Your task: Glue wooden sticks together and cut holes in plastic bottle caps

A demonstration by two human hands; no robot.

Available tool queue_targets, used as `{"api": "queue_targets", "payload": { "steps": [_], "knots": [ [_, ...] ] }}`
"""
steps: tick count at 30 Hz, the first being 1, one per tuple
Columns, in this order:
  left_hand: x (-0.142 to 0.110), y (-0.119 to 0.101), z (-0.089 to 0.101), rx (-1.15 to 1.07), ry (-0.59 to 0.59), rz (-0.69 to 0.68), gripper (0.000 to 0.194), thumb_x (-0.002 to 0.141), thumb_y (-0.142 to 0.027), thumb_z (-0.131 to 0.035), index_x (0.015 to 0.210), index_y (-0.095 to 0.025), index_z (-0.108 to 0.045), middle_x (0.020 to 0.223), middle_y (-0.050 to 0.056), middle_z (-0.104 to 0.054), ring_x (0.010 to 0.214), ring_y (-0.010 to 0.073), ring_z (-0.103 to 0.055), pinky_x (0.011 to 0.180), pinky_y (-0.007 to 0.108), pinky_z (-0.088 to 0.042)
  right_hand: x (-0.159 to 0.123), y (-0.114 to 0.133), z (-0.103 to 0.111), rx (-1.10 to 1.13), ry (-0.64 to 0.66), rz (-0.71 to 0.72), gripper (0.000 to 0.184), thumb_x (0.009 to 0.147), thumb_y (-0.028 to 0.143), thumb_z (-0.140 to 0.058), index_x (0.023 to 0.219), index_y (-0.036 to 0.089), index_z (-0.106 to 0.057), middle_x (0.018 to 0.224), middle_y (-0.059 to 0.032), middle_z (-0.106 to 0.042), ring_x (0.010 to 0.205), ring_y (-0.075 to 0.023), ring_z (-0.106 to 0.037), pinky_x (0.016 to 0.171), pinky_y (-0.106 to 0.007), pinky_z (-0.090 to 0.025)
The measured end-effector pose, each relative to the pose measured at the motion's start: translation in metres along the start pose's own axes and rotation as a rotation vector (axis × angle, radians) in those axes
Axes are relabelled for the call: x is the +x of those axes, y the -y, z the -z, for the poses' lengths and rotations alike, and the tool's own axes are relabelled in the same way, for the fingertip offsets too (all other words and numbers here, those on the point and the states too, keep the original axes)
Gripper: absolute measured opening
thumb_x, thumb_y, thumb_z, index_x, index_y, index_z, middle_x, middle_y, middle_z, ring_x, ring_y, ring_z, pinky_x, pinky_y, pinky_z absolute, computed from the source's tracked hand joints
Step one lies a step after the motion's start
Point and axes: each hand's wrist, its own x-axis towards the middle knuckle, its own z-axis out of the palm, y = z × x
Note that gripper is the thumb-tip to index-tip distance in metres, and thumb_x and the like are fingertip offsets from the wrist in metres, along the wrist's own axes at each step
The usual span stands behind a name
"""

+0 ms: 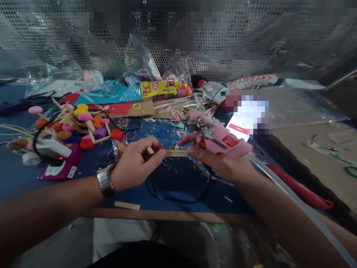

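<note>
A small stack of wooden craft sticks (177,153) spans the gap between my two hands above the blue table. My left hand (139,160) is closed around its left end, thumb on top, with stick ends showing by the curled fingers. At the right end, the thumb and fingers of my right hand (209,154) touch the stack. That same hand also holds a pink hot glue gun (223,141); its front is covered in grey fluff. A clear glue stick (279,182) runs out of the back of the gun, over my right forearm.
Left stands a craft-stick construction with coloured pompom-like pieces (83,117), beside a purple box (63,163) with a white plug. A loose craft stick (126,205) lies near the front edge. Behind are a yellow packet (157,88) and a bottle (213,91); a red-handled tool (299,186) lies right.
</note>
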Motion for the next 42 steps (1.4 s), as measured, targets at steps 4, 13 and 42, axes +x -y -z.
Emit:
{"api": "queue_targets", "payload": {
  "steps": [4,13,42],
  "knots": [
    [0.0,-0.001,0.0,-0.015,-0.005,-0.002,0.021,0.094,-0.03,-0.06,0.079,-0.016,-0.06,0.061,-0.005,-0.047,0.05,0.0066,-0.037,0.045,0.021,-0.027,-0.003,-0.006,-0.007,-0.057,0.021,-0.033,0.031,0.073,0.046,-0.086,0.078,0.023,-0.066,0.086,-0.0034,-0.073,0.055,-0.014,-0.056,0.049,-0.031,-0.046],
    [-0.006,0.006,0.002,-0.212,0.084,0.04,0.017,0.098,-0.034,-0.053,0.101,-0.018,-0.058,0.074,-0.002,-0.048,0.063,0.0119,-0.043,0.058,0.025,-0.037,0.001,0.004,-0.008,0.108,-0.045,-0.169,0.047,0.06,0.056,-0.09,0.072,0.024,-0.058,0.074,0.0016,-0.065,0.051,-0.0124,-0.052,0.046,-0.029,-0.045],
    [-0.01,0.0,0.0,-0.409,0.276,0.064,0.03,0.104,-0.036,-0.045,0.091,-0.015,-0.062,0.081,0.002,-0.055,0.066,0.0104,-0.044,0.061,0.024,-0.04,0.0,0.008,-0.012,0.217,0.163,-0.26,0.038,0.059,0.036,-0.094,0.073,0.021,-0.062,0.069,0.0045,-0.06,0.052,-0.0079,-0.051,0.044,-0.021,-0.044]
  ]
}}
